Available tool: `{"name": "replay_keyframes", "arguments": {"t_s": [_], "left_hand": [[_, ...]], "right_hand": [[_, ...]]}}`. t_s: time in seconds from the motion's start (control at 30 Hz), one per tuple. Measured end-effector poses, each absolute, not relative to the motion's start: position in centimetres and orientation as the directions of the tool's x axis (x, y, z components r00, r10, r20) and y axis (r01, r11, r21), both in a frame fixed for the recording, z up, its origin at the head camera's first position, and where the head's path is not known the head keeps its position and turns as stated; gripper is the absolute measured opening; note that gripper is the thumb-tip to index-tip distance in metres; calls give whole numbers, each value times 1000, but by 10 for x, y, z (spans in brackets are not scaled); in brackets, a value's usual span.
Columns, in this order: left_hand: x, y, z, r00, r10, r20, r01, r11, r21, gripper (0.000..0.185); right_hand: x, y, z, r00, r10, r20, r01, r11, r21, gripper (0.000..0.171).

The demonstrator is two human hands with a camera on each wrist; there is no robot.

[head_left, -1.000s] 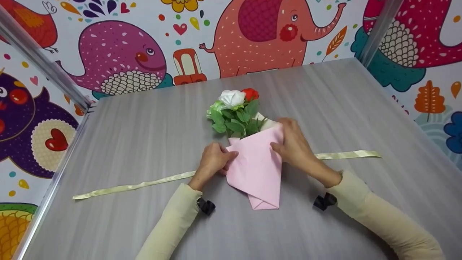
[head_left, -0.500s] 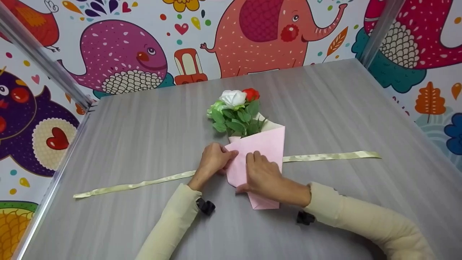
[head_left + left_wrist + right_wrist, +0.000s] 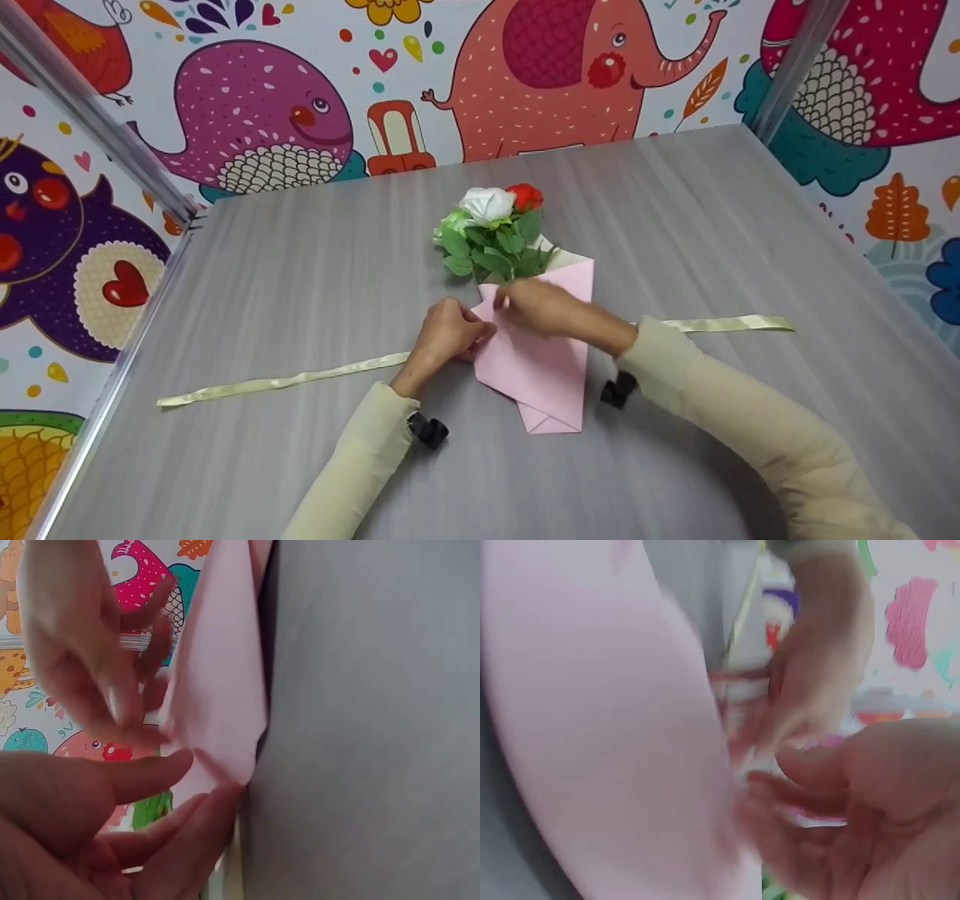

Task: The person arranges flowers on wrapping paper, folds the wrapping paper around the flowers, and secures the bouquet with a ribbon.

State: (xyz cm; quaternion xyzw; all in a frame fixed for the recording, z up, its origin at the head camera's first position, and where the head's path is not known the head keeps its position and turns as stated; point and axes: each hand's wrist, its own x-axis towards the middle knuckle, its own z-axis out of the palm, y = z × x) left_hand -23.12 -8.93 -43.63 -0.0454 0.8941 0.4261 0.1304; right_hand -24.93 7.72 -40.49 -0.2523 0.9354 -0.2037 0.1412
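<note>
A bouquet of a white rose [image 3: 487,205], a red rose [image 3: 526,196], a pale green flower [image 3: 451,226] and green leaves [image 3: 491,259] lies in folded pink wrapping paper [image 3: 536,375]. My left hand [image 3: 447,331] pinches the paper's left edge between thumb and fingers, which the left wrist view shows closely. Over the upper part of the wrap hovers my right hand [image 3: 541,306], blurred, its fingers loosely bent near the left hand's fingertips. In the left wrist view, the right hand [image 3: 90,652] stands beside the paper's edge with nothing visible in its fingers.
A pale yellow satin ribbon [image 3: 285,382] runs across the grey table [image 3: 300,465] under the bouquet, its other end [image 3: 739,324] out to the right. Walls with cartoon animals [image 3: 555,82] border the table at the back and sides.
My right hand let go of the paper's right edge, crossed to the lower left of the wrap, then moved up to its upper left. My left hand stayed at the left edge.
</note>
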Motion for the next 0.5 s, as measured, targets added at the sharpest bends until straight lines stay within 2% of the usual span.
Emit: {"name": "replay_keyframes", "arguments": {"t_s": [0.17, 0.33, 0.5], "left_hand": [[-230, -89, -437, -959, 35, -280, -192, 645, 740, 15], [-229, -89, -435, -964, 40, -262, -171, 660, 731, 17], [-228, -88, -434, -967, 52, -251, -155, 660, 735, 16]], "right_hand": [[-282, 58, -412, -909, -414, -44, -351, 819, -454, 19], [-293, 37, -420, -959, -271, -76, -223, 896, -383, 27], [-297, 27, -426, -974, -195, -110, -156, 943, -295, 28]]}}
